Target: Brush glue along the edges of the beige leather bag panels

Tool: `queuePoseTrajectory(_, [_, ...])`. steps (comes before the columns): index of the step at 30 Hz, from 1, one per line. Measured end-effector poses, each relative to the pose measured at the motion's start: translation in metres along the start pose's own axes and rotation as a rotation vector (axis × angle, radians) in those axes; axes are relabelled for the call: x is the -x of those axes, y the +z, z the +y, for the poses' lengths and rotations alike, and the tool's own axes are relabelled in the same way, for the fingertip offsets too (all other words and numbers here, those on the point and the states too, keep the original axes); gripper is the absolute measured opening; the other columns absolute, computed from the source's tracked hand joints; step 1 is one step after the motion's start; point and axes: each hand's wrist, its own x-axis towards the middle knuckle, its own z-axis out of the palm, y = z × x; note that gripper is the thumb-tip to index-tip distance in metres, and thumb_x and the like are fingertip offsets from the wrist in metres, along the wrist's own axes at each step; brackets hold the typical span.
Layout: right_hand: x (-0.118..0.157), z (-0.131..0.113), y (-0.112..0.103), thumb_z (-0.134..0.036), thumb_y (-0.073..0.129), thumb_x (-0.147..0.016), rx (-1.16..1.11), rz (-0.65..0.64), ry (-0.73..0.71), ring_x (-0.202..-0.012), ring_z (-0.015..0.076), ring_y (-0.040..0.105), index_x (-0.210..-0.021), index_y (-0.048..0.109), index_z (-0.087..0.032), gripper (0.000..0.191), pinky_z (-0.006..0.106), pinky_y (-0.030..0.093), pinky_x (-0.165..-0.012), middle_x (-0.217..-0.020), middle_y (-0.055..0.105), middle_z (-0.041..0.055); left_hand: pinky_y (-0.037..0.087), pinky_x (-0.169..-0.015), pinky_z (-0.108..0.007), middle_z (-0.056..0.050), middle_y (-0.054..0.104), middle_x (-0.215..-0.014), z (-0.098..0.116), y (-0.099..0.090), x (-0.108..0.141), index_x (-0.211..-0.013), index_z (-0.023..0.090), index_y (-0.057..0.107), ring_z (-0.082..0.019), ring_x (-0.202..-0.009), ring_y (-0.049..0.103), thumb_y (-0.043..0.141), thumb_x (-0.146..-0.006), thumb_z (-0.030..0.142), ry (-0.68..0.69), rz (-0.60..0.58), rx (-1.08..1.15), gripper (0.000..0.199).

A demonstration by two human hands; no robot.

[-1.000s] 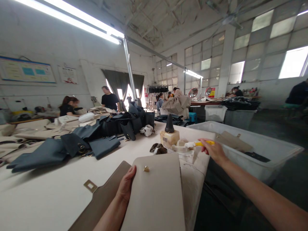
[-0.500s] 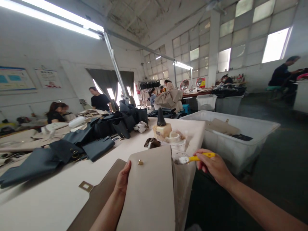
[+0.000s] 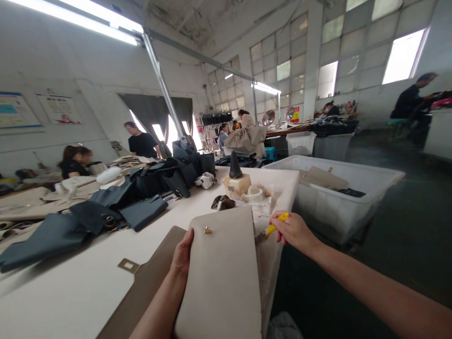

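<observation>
My left hand (image 3: 182,254) grips the edge of a beige leather bag panel (image 3: 221,278), which has a small gold stud (image 3: 208,230) near its top edge. A taupe leather flap (image 3: 144,287) with a metal square loop (image 3: 128,266) extends from under the panel to the left. My right hand (image 3: 293,231) holds a yellow-handled brush (image 3: 273,227) close to the panel's right edge, its white-coated tip just beyond that edge. Farther up the table, a dark cone stands on a pale wax block (image 3: 236,186), beside a small white roll (image 3: 254,193) on crumpled plastic.
Dark blue leather bag pieces (image 3: 95,212) lie heaped on the white work table (image 3: 56,292) to the left. A large translucent plastic tub (image 3: 335,202) holding leather pieces stands beyond the table's right edge. Several co-workers are at work farther back.
My right hand has drawn in towards the panel's edge, and the brush handle now tilts upward instead of lying level. The whole view has swung slightly, shifting the room to the left.
</observation>
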Motion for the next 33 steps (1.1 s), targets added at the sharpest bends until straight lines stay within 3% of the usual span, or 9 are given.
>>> queuePoseTrajectory(7, [0.016, -0.012, -0.005, -0.032, 0.038, -0.071, -0.016, -0.085, 0.069, -0.031, 0.0068, 0.041, -0.073, 0.051, -0.014, 0.022, 0.013, 0.028, -0.031, -0.041, 0.052, -0.0015, 0.051, -0.079, -0.042, -0.006, 0.069, -0.079, 0.001, 0.005, 0.003, -0.135, 0.016, 0.038, -0.024, -0.070, 0.067, 0.046, -0.086, 0.021, 0.045, -0.001, -0.003, 0.050])
queuePoseTrajectory(14, [-0.009, -0.001, 0.002, -0.036, 0.043, -0.077, -0.108, 0.087, -0.017, -0.036, 0.0086, 0.047, -0.077, 0.051, -0.015, 0.023, 0.015, 0.037, -0.036, -0.047, 0.054, -0.0018, 0.052, -0.078, -0.043, -0.011, 0.069, -0.091, 0.002, 0.003, 0.003, -0.134, 0.014, 0.039, -0.027, -0.080, 0.067, 0.047, -0.086, 0.023, 0.030, -0.004, -0.041, 0.049])
queuePoseTrajectory(17, [-0.010, 0.005, 0.004, -0.040, 0.043, -0.081, -0.113, 0.123, -0.144, -0.039, 0.0089, 0.048, -0.078, 0.052, -0.014, 0.028, 0.017, 0.039, -0.038, -0.051, 0.055, -0.0008, 0.052, -0.078, -0.043, -0.010, 0.069, -0.090, 0.001, 0.004, 0.004, -0.134, 0.015, 0.039, -0.027, -0.079, 0.067, 0.047, -0.086, 0.025, 0.015, 0.019, -0.056, 0.050])
queuePoseTrajectory(22, [0.013, 0.017, 0.004, -0.038, 0.041, -0.089, -0.021, 0.102, -0.428, -0.046, 0.0089, 0.052, -0.087, 0.057, -0.013, 0.029, 0.019, 0.042, -0.046, -0.060, 0.056, 0.0001, 0.052, -0.079, -0.043, -0.008, 0.070, -0.084, 0.002, 0.007, 0.006, -0.134, 0.016, 0.040, -0.026, -0.076, 0.067, 0.047, -0.086, 0.024, 0.017, 0.028, -0.063, 0.049])
queuePoseTrajectory(28, [0.029, 0.044, 0.006, -0.022, 0.043, -0.090, 0.309, 0.164, -0.875, -0.081, 0.0139, 0.062, -0.096, 0.060, -0.014, 0.020, 0.023, 0.047, -0.074, -0.090, 0.066, 0.0059, 0.051, -0.077, -0.049, -0.013, 0.069, -0.078, 0.002, 0.001, 0.004, -0.132, 0.009, 0.040, -0.030, -0.072, 0.067, 0.045, -0.086, 0.036, -0.096, 0.020, -0.135, 0.053])
queuePoseTrajectory(33, [0.035, 0.051, 0.004, -0.024, 0.030, -0.094, 0.613, 0.113, -1.064, -0.065, 0.0158, 0.055, -0.098, 0.056, -0.014, 0.028, 0.027, 0.043, -0.060, -0.073, 0.061, 0.0072, 0.047, -0.079, -0.055, -0.017, 0.069, -0.080, 0.003, -0.007, 0.000, -0.135, 0.005, 0.034, -0.034, -0.075, 0.066, 0.043, -0.086, 0.041, -0.121, -0.026, -0.197, 0.061])
